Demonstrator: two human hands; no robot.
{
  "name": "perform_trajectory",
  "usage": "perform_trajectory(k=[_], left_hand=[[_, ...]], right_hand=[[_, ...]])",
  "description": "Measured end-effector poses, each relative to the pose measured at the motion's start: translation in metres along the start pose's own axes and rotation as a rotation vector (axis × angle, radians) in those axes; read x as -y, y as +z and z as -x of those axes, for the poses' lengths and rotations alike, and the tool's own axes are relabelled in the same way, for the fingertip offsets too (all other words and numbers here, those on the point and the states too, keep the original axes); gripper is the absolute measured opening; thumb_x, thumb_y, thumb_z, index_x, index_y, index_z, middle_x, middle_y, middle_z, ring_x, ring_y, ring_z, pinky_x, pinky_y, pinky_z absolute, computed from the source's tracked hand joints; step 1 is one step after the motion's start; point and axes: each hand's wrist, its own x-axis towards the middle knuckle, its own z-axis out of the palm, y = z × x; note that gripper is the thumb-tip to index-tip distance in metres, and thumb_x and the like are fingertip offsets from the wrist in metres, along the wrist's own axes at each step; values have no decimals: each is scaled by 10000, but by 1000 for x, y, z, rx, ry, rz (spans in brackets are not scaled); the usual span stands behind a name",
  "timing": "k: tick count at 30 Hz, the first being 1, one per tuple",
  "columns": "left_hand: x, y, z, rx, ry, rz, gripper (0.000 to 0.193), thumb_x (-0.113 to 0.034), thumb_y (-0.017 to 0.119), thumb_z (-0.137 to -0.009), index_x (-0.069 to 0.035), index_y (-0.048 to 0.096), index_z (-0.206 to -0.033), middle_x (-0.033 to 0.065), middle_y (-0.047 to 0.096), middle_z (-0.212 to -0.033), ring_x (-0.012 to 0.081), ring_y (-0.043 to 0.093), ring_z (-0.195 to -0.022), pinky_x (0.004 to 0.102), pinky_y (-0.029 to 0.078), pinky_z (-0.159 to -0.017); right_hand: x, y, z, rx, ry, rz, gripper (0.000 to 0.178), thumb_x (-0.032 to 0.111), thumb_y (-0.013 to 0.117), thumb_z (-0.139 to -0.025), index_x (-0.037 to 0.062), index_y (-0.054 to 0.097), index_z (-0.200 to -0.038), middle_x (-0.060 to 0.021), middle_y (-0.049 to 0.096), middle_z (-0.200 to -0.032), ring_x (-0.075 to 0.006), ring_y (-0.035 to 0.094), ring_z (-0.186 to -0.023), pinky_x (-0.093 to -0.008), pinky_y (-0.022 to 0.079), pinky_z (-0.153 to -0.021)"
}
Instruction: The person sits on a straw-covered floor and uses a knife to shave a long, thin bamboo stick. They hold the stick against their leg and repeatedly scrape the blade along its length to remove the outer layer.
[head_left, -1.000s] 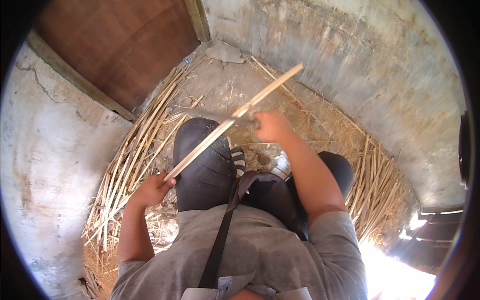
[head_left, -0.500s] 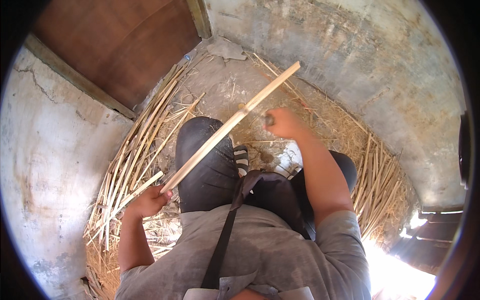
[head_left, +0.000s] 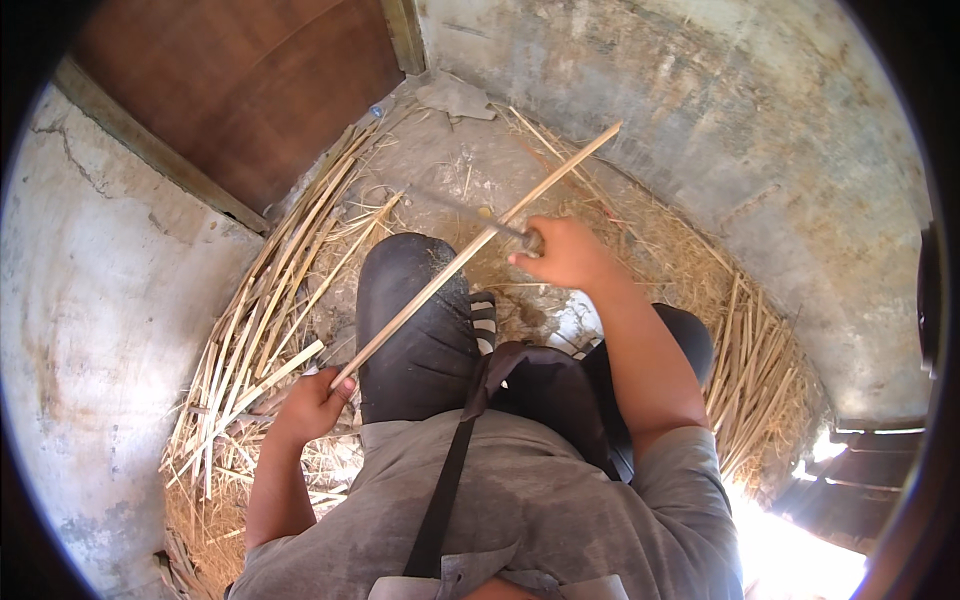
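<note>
A long pale bamboo strip [head_left: 435, 285] slants from my left thigh up toward the far right, its far end over the ground. My left hand [head_left: 312, 402] is closed on its near end, the thumb pressed along it. My right hand [head_left: 568, 252] is closed round the handle of a knife [head_left: 470, 210]. The knife's thin grey blade, smeared by motion, points to the upper left and lies across the strip beyond its middle. Whether the edge touches the strip I cannot tell.
Split bamboo strips [head_left: 290, 265] lie heaped along the left wall, and another pile [head_left: 755, 370] lies at the right. Fine shavings [head_left: 690, 250] cover the ground by the right wall [head_left: 690, 110]. A brown door panel [head_left: 250, 90] stands at the far left.
The strip has turned about its length and now shows a narrower side. My left hand has shifted slightly right. The knife blade now shows across the strip; before, it could not be made out.
</note>
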Motion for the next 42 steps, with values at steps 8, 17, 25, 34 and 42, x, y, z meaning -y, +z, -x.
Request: perform_trajectory(k=[8,17,25,34,42], left_hand=[[11,22,-6,-199,106,-167,443,-427,605,-1027,-5,601,-893,245,638,-693,488,652,-724,532,501,-636],[5,10,-14,-111,78,-141,479,-451,585,-1034,2,615,-881,245,639,-691,489,651,-722,538,501,-645],[9,13,-23,-58,77,-49,485,-453,577,-1043,8,624,-901,246,639,-711,466,652,-732,505,497,-657],[18,8,-37,0,83,47,485,-442,573,-1053,13,621,-895,220,621,-678,399,626,-656,469,483,-627],[29,-2,-45,103,33,134,525,-477,557,-1058,26,648,-936,147,582,-625,268,531,-587,419,460,-606]], right_hand=[[-54,8,-15,-98,157,-127,378,294,730,-814,37,719,-1090,-205,730,-966,-417,703,-958,-500,562,-845],[-9,16,-4,68,-107,56,270,268,755,-793,68,706,-968,-186,727,-922,-408,698,-919,-501,556,-801],[-20,0,-2,-29,-54,-83,292,290,802,-782,53,701,-920,-188,707,-850,-414,687,-851,-497,536,-744],[-7,-16,-14,32,-44,53,336,330,788,-805,45,700,-959,-195,716,-898,-418,688,-889,-505,538,-766],[-48,-1,-29,-100,64,38,365,323,756,-825,76,716,-1090,-209,726,-996,-425,684,-956,-514,541,-852]])
